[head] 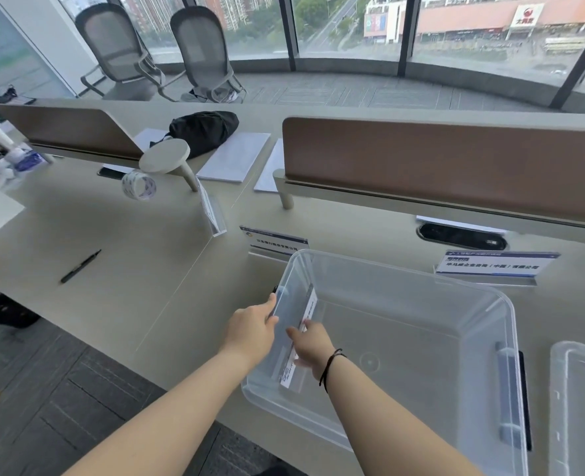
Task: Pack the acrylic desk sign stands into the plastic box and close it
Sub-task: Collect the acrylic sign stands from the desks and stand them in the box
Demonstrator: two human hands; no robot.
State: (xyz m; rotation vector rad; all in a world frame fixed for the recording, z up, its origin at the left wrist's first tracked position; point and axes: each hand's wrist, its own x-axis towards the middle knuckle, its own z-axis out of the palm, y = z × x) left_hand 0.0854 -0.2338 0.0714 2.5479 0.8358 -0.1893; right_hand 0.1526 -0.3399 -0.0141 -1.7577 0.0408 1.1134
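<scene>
A clear plastic box (456, 324) stands open on the desk in front of me. My left hand (250, 329) grips its left handle from outside. My right hand (310, 345) is inside the box and holds an acrylic sign stand (306, 324) that leans against the left wall. Three more sign stands are on the desk: one behind the box's far left corner (273, 239), one to the far right (495, 264), and one seen edge-on further left (212, 214). The box's clear lid (579, 407) lies at the right edge.
Brown desk dividers (449, 163) run behind the box. A black pen (81, 266), a roll of clear tape (138, 185), papers (234, 156) and a black bag (203, 130) lie on the desk. A cable port (461, 235) sits behind the box. Two mesh chairs stand by the window.
</scene>
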